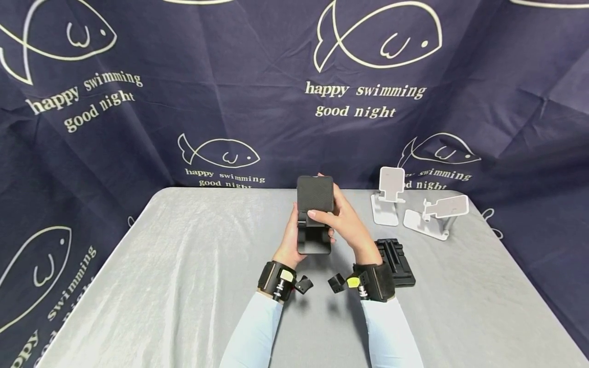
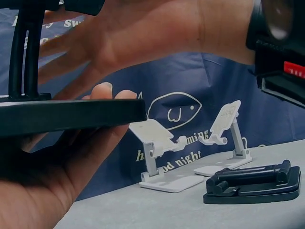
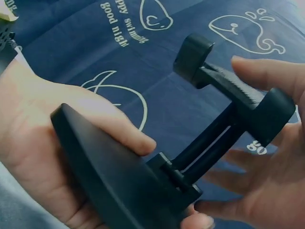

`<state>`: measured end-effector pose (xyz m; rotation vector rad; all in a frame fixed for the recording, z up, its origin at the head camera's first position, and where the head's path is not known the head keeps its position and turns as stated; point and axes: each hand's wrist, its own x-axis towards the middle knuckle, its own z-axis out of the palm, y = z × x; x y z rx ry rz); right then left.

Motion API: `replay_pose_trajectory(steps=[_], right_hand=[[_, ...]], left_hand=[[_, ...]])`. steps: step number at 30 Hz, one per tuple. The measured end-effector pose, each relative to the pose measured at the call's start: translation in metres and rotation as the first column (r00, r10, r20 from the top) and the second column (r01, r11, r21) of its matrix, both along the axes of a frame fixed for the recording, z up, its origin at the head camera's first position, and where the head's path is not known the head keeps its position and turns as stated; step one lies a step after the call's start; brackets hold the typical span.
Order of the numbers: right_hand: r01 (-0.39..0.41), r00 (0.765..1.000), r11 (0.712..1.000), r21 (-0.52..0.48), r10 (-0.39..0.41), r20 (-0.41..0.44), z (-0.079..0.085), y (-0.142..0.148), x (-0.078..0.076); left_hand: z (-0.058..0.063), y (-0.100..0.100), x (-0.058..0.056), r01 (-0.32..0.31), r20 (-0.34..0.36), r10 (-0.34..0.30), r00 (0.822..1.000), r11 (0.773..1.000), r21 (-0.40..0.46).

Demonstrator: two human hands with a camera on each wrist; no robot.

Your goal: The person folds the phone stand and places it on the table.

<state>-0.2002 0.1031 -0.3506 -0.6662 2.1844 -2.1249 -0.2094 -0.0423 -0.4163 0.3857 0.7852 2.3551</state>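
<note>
held above the bench (image 1: 221, 276), the black stand (image 1: 315, 194) could twist free if its hinge (image 3: 176, 176) gives suddenly, the left hand (image 1: 289, 239) gripping its base (image 1: 314, 241), the right hand (image 1: 348, 224) pinching its plate (image 3: 233, 88).

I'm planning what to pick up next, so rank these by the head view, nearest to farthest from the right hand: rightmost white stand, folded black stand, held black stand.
1. Held black stand: touching the right hand, on its left.
2. Folded black stand: right, lying beside the wrist.
3. Rightmost white stand: farther right, beyond the folded one.
</note>
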Motion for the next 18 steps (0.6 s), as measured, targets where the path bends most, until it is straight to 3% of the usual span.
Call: replay_pose_trajectory(steps=[4, 13, 18], right_hand=[[-0.055, 0.998, 0.998, -0.010, 0.055, -0.022, -0.0042, -0.0020, -0.0020], [0.005, 1.000, 0.999, -0.033, -0.005, 0.021, -0.0072, -0.0015, -0.0032], [0.023, 1.000, 0.999, -0.029, -0.023, -0.002, -0.0085, -0.0022, -0.0046]], left_hand=[[-0.0002, -0.0003, 0.0002, -0.009, -0.007, 0.009, 1.000, 1.000, 0.010], [-0.0037, 0.0025, -0.0015, 0.022, -0.081, -0.015, 0.997, 0.996, 0.088], [-0.0040, 0.0024, -0.0013, 0.009, -0.064, -0.003, 0.998, 0.997, 0.082]])
